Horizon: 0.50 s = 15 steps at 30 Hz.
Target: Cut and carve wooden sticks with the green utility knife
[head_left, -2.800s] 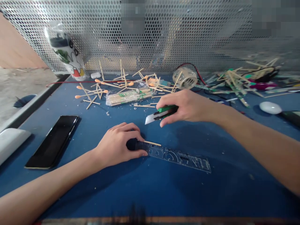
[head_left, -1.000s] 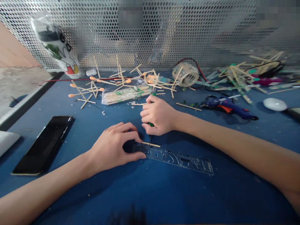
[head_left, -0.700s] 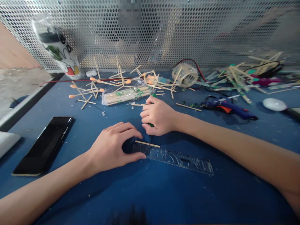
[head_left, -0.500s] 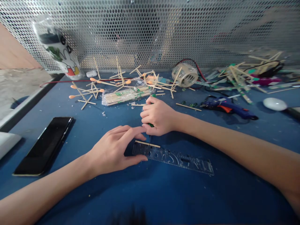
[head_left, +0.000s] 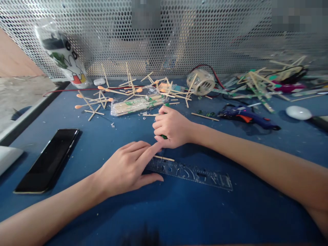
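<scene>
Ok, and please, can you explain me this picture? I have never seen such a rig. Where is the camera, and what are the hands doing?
There is no machine here: these are a person's bare hands. The camera sits on the person's head and looks forward and down.

The right hand is closed around a green-handled tool, mostly hidden, above a thin wooden stick. The left hand partly covers a clear ruler, its index finger reaching to the right hand.

On the blue table, a dark phone lies at the left. Farther back are a bag of sticks, a bottle and a blue glue gun. Behind stands a metal screen full of holes.
</scene>
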### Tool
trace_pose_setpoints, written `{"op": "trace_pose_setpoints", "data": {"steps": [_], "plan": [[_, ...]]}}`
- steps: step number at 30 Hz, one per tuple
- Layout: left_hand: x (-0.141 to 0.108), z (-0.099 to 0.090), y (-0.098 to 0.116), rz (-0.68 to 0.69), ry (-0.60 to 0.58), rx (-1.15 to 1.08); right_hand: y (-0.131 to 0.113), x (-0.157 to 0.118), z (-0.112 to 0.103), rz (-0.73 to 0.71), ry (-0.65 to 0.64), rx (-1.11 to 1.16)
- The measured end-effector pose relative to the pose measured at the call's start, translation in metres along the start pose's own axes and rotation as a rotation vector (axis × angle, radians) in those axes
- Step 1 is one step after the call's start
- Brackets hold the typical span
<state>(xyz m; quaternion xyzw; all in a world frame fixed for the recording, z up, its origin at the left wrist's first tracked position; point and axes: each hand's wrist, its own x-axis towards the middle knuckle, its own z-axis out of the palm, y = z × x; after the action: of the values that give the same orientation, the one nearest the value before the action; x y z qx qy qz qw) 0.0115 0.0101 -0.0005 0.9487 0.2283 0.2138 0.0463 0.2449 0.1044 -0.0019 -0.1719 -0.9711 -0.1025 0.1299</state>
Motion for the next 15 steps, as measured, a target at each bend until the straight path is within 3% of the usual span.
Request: {"op": "trace_pose_setpoints", "data": {"steps": [7, 15], "plan": [[0.0010, -0.0022, 0.0034, -0.061, 0.023, -0.044, -0.0023, 0.0004, -0.0003, 0.014, 0.005, -0.020], [0.0004, 0.0048, 0.0001, -0.019, -0.019, -0.041, -0.0038, -0.0012, 0.0002, 0.025, 0.024, -0.032]]}}
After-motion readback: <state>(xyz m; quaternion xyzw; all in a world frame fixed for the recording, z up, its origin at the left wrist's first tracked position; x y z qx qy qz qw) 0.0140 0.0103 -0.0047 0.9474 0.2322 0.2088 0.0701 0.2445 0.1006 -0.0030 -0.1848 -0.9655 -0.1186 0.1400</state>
